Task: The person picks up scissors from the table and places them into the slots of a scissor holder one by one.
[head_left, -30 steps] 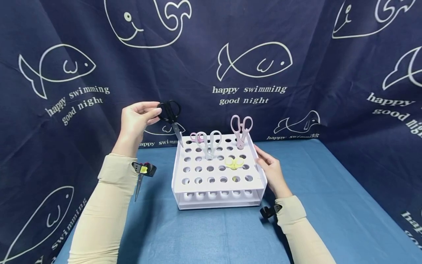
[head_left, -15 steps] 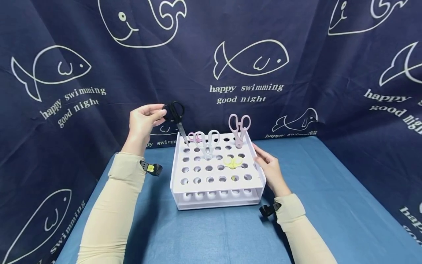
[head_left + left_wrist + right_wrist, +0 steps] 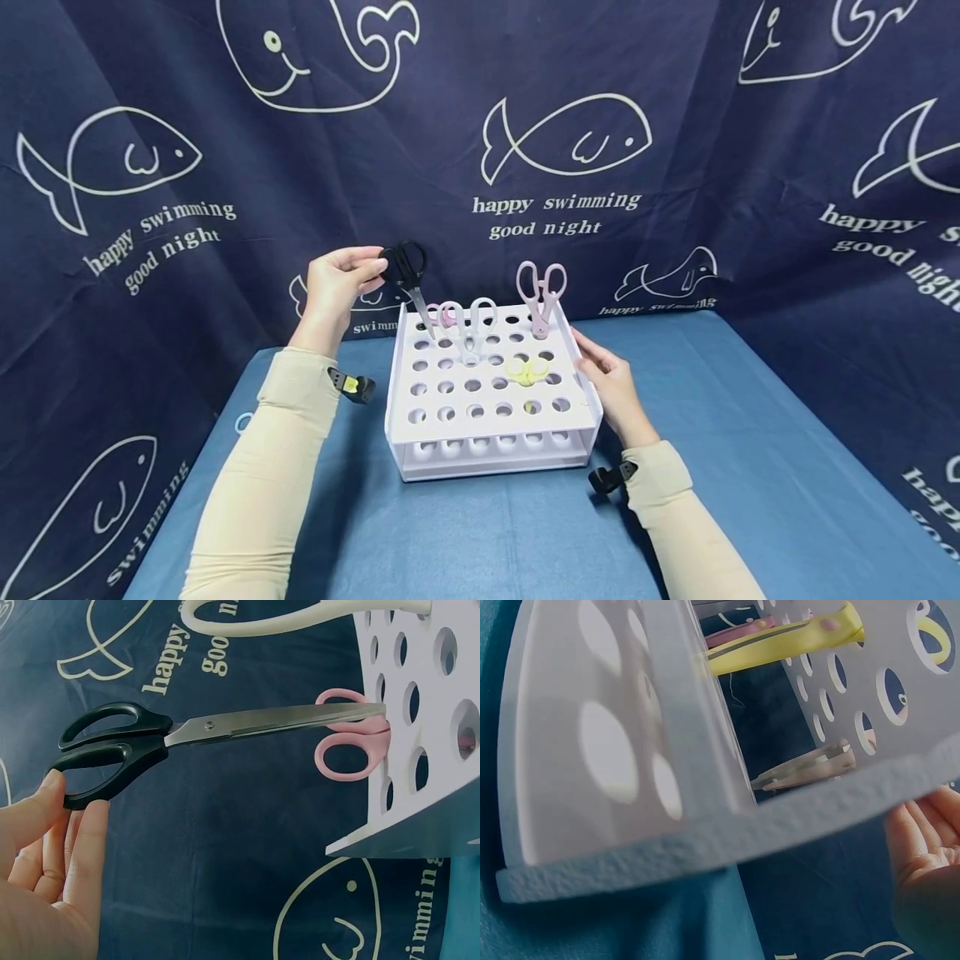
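My left hand pinches one handle loop of black-handled scissors between thumb and fingers. The blades are closed and slant down to the right, their tip over the back left holes of the white rack. In the left wrist view the tip overlaps small pink scissors standing in a hole. At the rack's right side wall, my right hand rests its extended fingers against the panel. The rack also holds pale grey scissors, light purple scissors and small yellow scissors, handles up.
Rows of round holes cover the rack's top, with a lower holed shelf beneath. A pale blue loop shows on the blue tablecloth beyond my left sleeve, mostly hidden. A dark curtain with fish drawings stands behind the rack.
My left hand has moved right with the black scissors, bringing their tip from the rack's left edge over its holes. A blade beside my left wrist is now hidden. The right hand stays put.
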{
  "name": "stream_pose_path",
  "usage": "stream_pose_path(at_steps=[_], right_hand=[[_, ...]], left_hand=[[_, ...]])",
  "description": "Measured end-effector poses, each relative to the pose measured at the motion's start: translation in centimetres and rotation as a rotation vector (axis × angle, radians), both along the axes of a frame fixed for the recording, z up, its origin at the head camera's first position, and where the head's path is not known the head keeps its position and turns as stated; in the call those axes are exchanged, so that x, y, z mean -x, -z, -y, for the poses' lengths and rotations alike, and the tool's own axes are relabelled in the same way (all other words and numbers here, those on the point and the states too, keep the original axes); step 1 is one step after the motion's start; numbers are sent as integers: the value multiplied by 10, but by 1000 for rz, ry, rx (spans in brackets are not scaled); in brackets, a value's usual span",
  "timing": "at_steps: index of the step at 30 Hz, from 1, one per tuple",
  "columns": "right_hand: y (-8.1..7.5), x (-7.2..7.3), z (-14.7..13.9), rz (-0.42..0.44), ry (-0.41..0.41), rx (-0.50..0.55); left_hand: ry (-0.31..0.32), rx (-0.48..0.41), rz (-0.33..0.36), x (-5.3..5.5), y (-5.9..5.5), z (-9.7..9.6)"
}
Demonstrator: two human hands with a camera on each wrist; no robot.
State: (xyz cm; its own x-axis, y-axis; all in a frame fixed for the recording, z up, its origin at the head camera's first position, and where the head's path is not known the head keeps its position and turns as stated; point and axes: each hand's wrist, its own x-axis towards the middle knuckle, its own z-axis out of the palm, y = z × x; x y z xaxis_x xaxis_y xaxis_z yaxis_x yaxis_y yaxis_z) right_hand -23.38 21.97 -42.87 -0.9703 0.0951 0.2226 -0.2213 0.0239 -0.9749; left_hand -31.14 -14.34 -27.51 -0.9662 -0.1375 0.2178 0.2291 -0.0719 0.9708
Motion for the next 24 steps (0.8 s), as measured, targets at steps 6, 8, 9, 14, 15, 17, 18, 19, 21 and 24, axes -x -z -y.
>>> stream_pose_path(at_steps=[6, 8, 9, 14, 15, 17, 18, 19, 21, 24], right_hand=[[1, 1, 0, 7, 1, 9], [1, 1, 0, 6, 0, 10], [1, 1, 0, 7, -2, 9], [1, 0, 0, 15, -3, 3], [1, 0, 0, 16, -2, 3], [1, 0, 0, 14, -3, 3], [1, 1, 0, 12, -2, 3], [1, 1, -1, 11, -3, 4], [2, 1, -1, 7, -4, 5], [2, 2, -1, 3, -1, 6]], left_hand=[[6, 12, -12, 2, 3, 2], [11, 10, -16, 3, 4, 3], [12, 7, -18, 3, 5, 4], [-3, 58, -23, 4, 7, 5], [-4, 75, -21, 4, 8, 5], [-5, 113, -17, 5, 9, 4], [-6, 133, -13, 5, 9, 4], [-7, 152, -8, 5, 10, 4], [-2, 181, 4, 5, 12, 4], [-2, 223, 21, 5, 15, 3]])
